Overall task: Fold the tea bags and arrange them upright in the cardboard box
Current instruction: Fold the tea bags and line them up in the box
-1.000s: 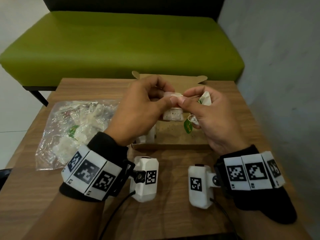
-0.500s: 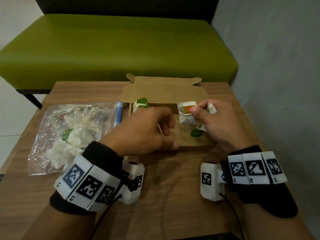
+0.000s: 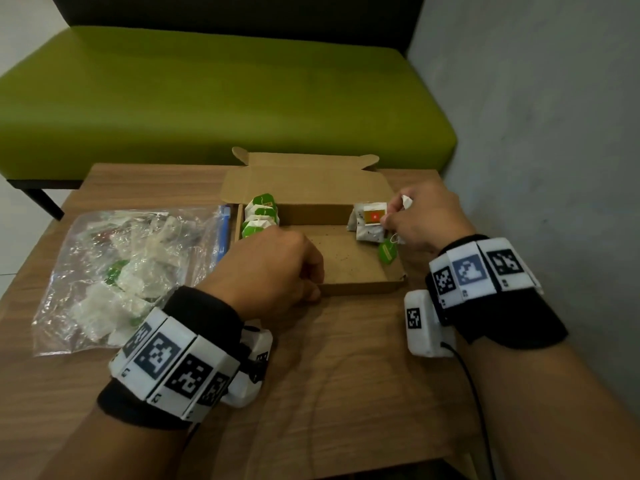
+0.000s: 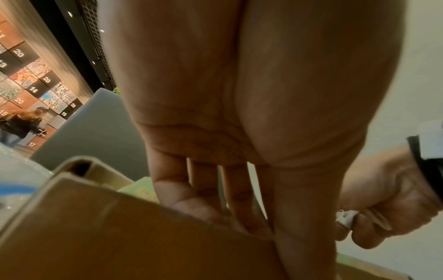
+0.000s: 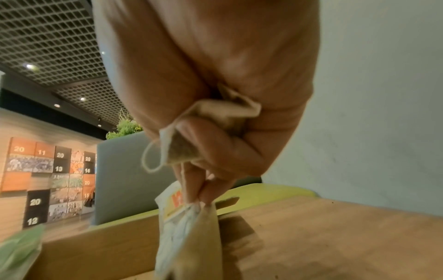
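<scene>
Behind your table [image 3: 346,393] runs a green bench [image 3: 214,98], with a grey wall on your right. Largest on the wood itself is the clear plastic bag [image 3: 131,268] of loose tea bags, lying along the left edge. Next to it, toward the far edge, sits the open cardboard box [image 3: 349,268], its lid flap folded back.

Your left hand [image 3: 270,268] grips the box's near wall, thumb outside and fingers curled over the rim, steadying it. Your right hand [image 3: 420,220] is clenched on two things at once: its fingertips pinch the folded tea bag [image 3: 370,220] with the orange tag, held upright against the box's far right corner, while a second, crumpled tea bag [image 5: 227,109] is tucked into the palm. A green tag [image 3: 387,252] dangles on its string below that hand. At the box's far left corner a row of green-tagged tea bags [image 3: 260,216] already stands upright.

Watch the release. The orange-tagged bag has only the corner to lean on, so I judge it could flop flat once you let go. The hanging string could also snag your fingers and drag the bag out as you pull away. With your palm full, your pinch is likely less precise.
</scene>
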{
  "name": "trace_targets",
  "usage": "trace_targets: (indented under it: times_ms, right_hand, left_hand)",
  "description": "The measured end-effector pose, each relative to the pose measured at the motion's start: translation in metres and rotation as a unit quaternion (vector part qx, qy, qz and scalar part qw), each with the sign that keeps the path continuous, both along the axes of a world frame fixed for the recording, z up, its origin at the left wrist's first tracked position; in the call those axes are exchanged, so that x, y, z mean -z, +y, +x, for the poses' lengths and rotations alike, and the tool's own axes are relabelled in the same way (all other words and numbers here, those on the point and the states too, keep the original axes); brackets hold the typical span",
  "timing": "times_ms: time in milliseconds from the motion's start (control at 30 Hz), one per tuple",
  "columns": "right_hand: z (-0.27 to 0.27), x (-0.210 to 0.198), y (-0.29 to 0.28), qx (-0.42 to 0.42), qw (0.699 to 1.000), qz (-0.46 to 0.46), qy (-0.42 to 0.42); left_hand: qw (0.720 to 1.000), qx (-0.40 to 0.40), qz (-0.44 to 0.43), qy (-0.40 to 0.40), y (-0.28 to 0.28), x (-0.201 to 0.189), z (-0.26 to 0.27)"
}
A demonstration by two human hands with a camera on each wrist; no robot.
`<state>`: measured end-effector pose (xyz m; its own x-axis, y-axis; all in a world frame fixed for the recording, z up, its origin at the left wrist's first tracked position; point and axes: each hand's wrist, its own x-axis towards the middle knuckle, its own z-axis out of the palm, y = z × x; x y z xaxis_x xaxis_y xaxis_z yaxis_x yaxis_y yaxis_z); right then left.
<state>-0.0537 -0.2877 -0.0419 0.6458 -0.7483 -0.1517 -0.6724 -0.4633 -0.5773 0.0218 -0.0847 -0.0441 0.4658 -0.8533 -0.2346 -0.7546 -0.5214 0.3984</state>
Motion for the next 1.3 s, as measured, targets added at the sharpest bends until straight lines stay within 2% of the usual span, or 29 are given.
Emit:
trace_targets:
  times_ms: [167, 500, 767, 867, 967, 1000, 1067, 1133, 1200, 1300]
  right_hand:
    - [0.015, 0.006, -0.001, 0.017, 0.999, -0.03, 0.032]
    - [0.024, 0.0, 0.012, -0.008, 0.987, -0.13, 0.091]
    - [0.013, -0.001, 0.005, -0.068, 0.99, -0.123, -0.002]
    - [0.01, -0.008, 0.006, -0.049, 0.996, -0.018, -0.069]
    - [0.011, -0.015, 0.009, -0.016, 0.984, 0.122, -0.131]
    - [0.012, -0.017, 0.01, 0.002, 0.971, 0.183, -0.155]
    - [0.013, -0.02, 0.018, 0.035, 0.924, 0.317, -0.211]
    - [0.012, -0.022, 0.027, 0.048, 0.869, 0.422, -0.252]
    - [0.011, -0.021, 0.038, 0.042, 0.832, 0.484, -0.267]
    - [0.009, -0.015, 0.051, 0.024, 0.804, 0.532, -0.265]
  left_hand:
    - [1.0, -0.012, -0.005, 0.009, 0.001, 0.0, 0.003]
    - [0.999, -0.03, -0.011, 0.013, 0.005, 0.001, 0.007]
    - [1.0, -0.027, -0.014, 0.0, 0.003, 0.0, 0.006]
    - [0.999, -0.025, -0.015, -0.013, 0.002, 0.001, 0.006]
    - [0.999, -0.027, -0.017, -0.028, 0.001, 0.002, 0.007]
    - [0.999, -0.029, -0.019, -0.03, 0.001, 0.001, 0.007]
    - [0.998, -0.039, -0.044, -0.036, 0.0, 0.001, 0.007]
    - [0.99, -0.062, -0.124, -0.041, -0.001, -0.003, 0.004]
    - [0.966, -0.096, -0.238, -0.03, -0.002, -0.009, 0.0]
    - [0.923, -0.16, -0.347, 0.047, -0.005, -0.016, -0.005]
